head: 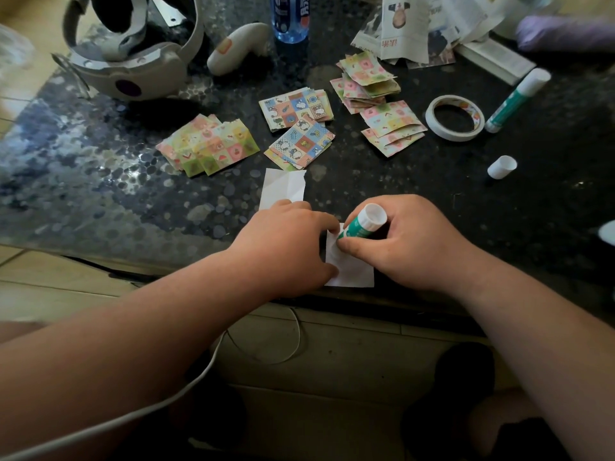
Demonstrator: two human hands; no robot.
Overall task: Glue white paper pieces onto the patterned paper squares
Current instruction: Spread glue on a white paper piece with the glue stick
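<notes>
While right grip [409, 241] clasps green glue stick [362, 223], left grip [289, 247] presses down plain white paper piece [352, 271], rectangular.

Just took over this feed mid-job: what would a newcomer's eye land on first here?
At the near edge of the dark table, the right hand grips a green glue stick, lower end on a white paper piece that the left hand presses down. Behind them, piles of bright patterned paper squares spread across it, with a tape roll and a second glue stick to the right.

squares [301, 141] behind paper piece [352, 271] | tape roll [456, 135] right of squares | headset [133, 71] far left
</notes>
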